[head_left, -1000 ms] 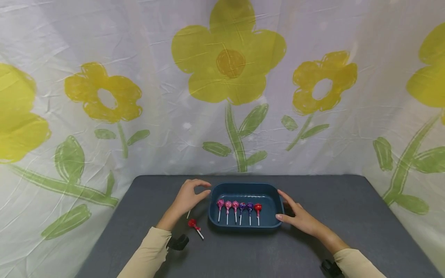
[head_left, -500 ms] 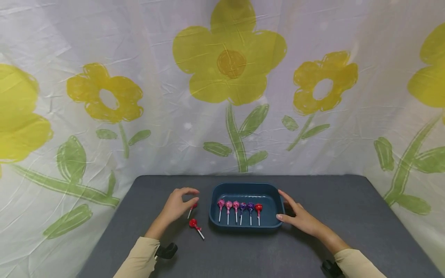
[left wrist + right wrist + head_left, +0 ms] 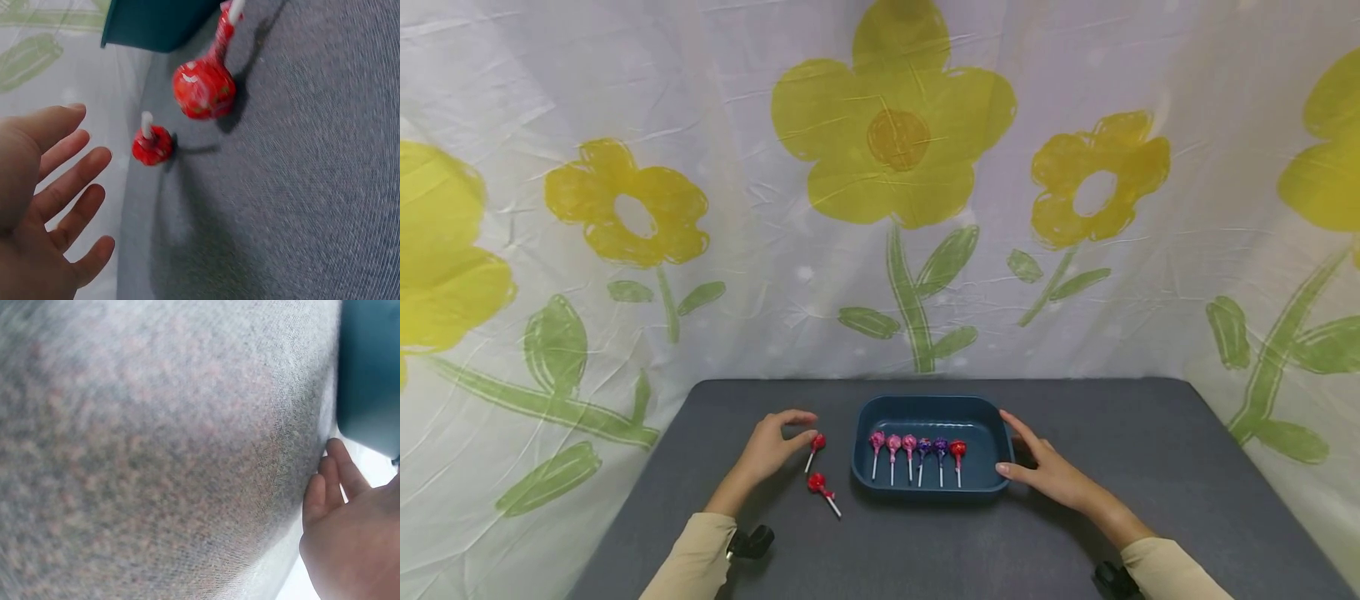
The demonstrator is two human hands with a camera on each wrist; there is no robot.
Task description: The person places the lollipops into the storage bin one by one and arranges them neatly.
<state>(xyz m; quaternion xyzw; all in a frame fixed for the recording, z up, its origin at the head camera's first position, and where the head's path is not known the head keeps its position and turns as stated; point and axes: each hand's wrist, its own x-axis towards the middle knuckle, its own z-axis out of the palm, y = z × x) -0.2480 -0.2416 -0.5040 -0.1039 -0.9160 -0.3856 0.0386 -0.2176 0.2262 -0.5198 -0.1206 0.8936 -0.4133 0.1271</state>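
Note:
My left hand [image 3: 770, 446] hovers with spread fingers just left of a red-wrapped lollipop [image 3: 819, 442] on the grey table. In the left wrist view its palm and fingers show bare, apart from the farther lollipop [image 3: 152, 145]. A second red lollipop [image 3: 817, 482] lies nearer the front, its white stick angled to the right. Inside the dark blue tray [image 3: 932, 410] several lollipops form a row: three pink, two purple and a red lollipop [image 3: 957, 450] at the right end. My right hand [image 3: 1048, 472] rests against the tray's right end, fingertips and thumb at its rim.
A grey cloth-covered table [image 3: 1112, 417] lies under everything. Behind it hangs a pale curtain [image 3: 760, 333] printed with yellow flowers. Dark devices, such as the left wrist camera [image 3: 752, 542], are strapped at both wrists.
My left hand has drawn back leftward from the tray's left side, uncovering the farther red lollipop. The right hand and the tray have stayed in place.

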